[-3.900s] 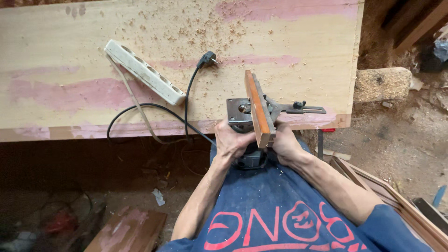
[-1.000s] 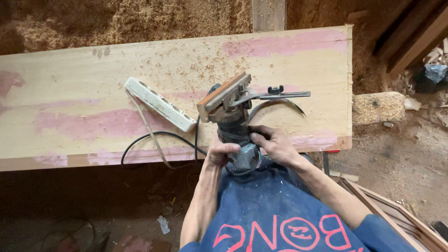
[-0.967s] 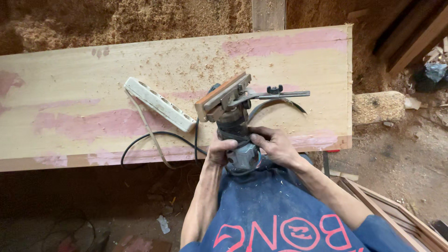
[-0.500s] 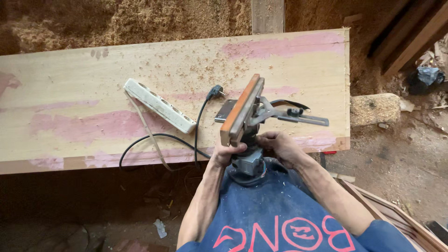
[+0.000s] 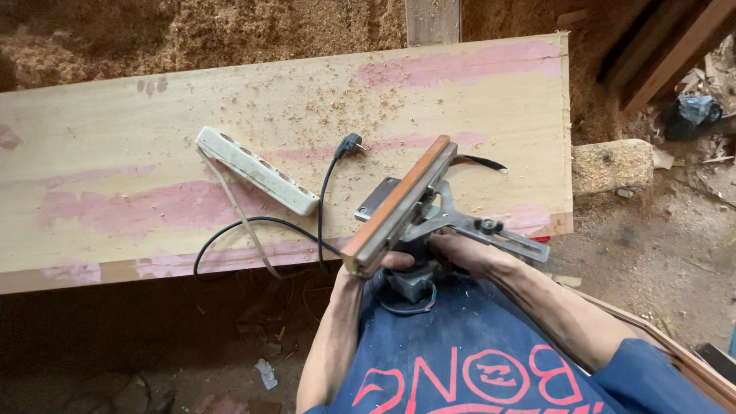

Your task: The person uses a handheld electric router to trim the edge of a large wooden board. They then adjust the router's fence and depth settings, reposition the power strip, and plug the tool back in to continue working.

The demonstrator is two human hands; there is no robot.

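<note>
Router gripped at the plank's near edge, base upturned, wooden fence tilted on top. Left hand clenched under the fence, right hand wrapped round the body beside the metal guide. Beyond, pale plank stained pink, dusted with shavings. Power strip lying left, loose plug beside it, black cord looping off the edge. Sawdust heaped behind, log right.
</note>
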